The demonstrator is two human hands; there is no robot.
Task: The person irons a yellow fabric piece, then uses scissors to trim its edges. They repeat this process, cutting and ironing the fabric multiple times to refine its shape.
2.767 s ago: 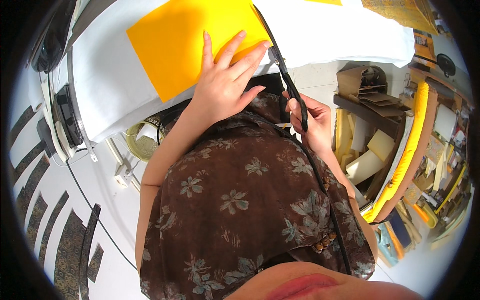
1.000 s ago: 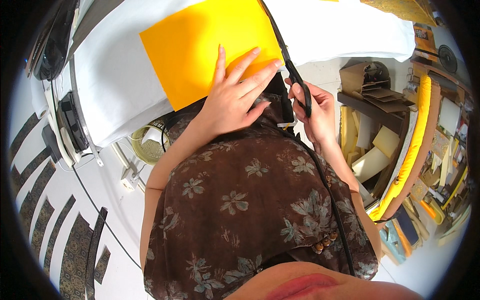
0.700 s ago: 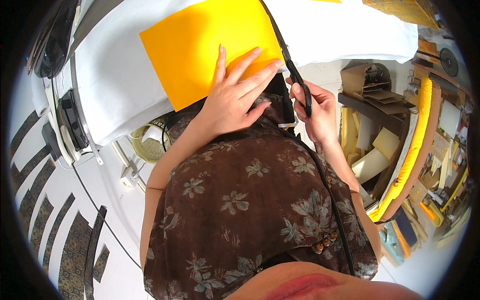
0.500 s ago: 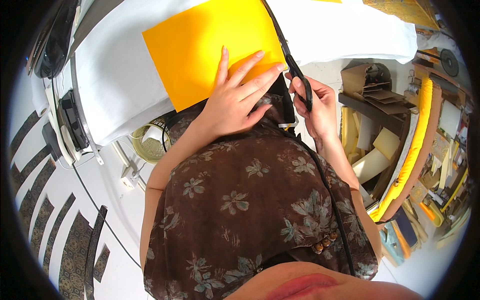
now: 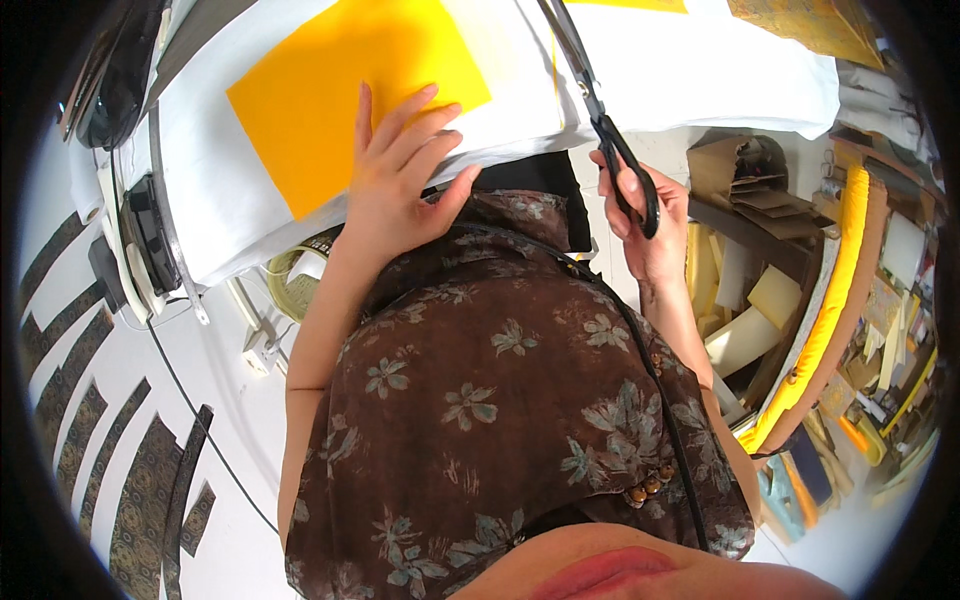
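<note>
A flat yellow sheet (image 5: 300,110), cloth or paper, lies on the white-covered table at the far side. Resting on its near right part, my left hand (image 5: 400,175) has its fingers spread, with the thumb out past the table's near edge. My right hand (image 5: 645,215) is closed round the handles of long black scissors (image 5: 597,105). Their blades point away from me over the white cover, to the right of the sheet and apart from it. Between sheet and blades, a narrow yellow strip (image 5: 556,80) lies on the cover. The blade tips run out of the picture.
The white table cover (image 5: 700,75) reaches far right, with more yellow material (image 5: 640,4) at the back. Cardboard (image 5: 745,170) and a box of offcuts (image 5: 760,310) stand at the right. Dark patterned strips (image 5: 145,510) lie on the left, near a basket (image 5: 298,285) and cords.
The yellow sheet and my left hand have shifted left. My right hand has drawn the scissors slightly right and away from the sheet's edge; a narrow yellow strip now shows apart from it.
</note>
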